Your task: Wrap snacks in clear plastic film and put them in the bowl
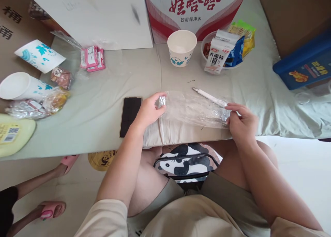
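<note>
- Pale cloth (100, 88) ended just below the clear plastic bag (184, 109).
- Left hand (149, 108) held one bag end, fingers slightly parted around it; right hand (243, 123) pinched the other, touching a pen-like tool (210, 97), grip unclear.
- Flattening seemed underway; next called for steady tension.
- Space remained toward the paper cup (182, 52); phone (128, 116) crowded left.

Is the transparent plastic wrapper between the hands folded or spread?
Spread: the transparent plastic wrapper extends, creased but wide, from the left hand to the right hand.
</note>
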### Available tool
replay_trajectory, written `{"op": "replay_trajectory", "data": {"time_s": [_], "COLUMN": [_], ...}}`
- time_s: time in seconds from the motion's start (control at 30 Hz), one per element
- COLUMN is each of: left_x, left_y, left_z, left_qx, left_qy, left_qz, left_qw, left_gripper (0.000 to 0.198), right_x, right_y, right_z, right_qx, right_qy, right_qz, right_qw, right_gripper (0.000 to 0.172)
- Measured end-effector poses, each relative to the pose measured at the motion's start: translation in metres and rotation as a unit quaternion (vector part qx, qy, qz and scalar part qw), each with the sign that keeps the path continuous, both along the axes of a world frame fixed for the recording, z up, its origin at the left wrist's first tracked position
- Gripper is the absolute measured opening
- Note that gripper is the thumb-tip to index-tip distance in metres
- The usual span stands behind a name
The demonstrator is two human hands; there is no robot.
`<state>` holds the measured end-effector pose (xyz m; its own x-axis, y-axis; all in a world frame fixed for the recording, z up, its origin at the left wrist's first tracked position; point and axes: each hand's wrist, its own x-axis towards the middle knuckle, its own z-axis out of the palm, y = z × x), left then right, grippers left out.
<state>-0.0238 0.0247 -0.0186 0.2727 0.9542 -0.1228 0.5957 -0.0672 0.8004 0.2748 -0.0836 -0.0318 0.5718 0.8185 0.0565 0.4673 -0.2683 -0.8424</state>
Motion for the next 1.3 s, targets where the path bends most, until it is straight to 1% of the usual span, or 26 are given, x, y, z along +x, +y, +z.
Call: {"op": "replay_trajectory", "data": {"time_s": [0.17,0.3,0.43,0.53,0.67,0.77,0.9,1.07,1.17,1.3], "left_x": [0.001,0.001,0.002,0.004,0.005,0.006,0.007,0.008,0.01,0.014], "left_y": [-0.002,0.0,0.003,0.003,0.001,0.001,0.001,0.001,0.001,0.0], "left_z": [0.0,-0.002,-0.002,-0.001,0.0,0.0,0.0,0.0,0.0,0.0], "left_qx": [0.018,0.024,0.005,0.0,0.01,0.02,0.032,0.038,0.046,0.032], "left_qy": [-0.026,0.023,0.082,0.098,0.108,0.112,0.113,0.129,0.125,0.097], "left_qz": [-0.048,-0.037,-0.037,-0.041,-0.045,-0.051,-0.075,-0.073,-0.068,-0.056], "left_qw": [0.998,0.999,0.996,0.994,0.993,0.992,0.99,0.988,0.989,0.993], "left_gripper": [0.062,0.065,0.067,0.066,0.066,0.065,0.061,0.061,0.058,0.055], "right_x": [-0.001,0.0,0.001,0.001,0.001,0.002,0.003,0.002,0.002,0.003], "right_y": [0.0,0.001,0.002,0.004,0.003,0.001,-0.004,-0.008,-0.009,-0.01], "right_z": [0.003,0.001,0.0,0.0,-0.002,-0.005,-0.008,-0.007,-0.006,-0.007], "right_qx": [0.004,-0.045,-0.1,-0.123,-0.131,-0.116,-0.101,-0.089,-0.103,-0.132], "right_qy": [-0.026,-0.048,-0.088,-0.123,-0.157,-0.178,-0.227,-0.252,-0.253,-0.251], "right_qz": [-0.008,-0.003,0.024,0.041,0.051,0.05,0.043,0.052,0.053,0.062], "right_qw": [1.0,0.998,0.991,0.984,0.978,0.976,0.968,0.962,0.96,0.957], "right_gripper": [0.033,0.044,0.051,0.053,0.053,0.051,0.046,0.043,0.045,0.052]}}
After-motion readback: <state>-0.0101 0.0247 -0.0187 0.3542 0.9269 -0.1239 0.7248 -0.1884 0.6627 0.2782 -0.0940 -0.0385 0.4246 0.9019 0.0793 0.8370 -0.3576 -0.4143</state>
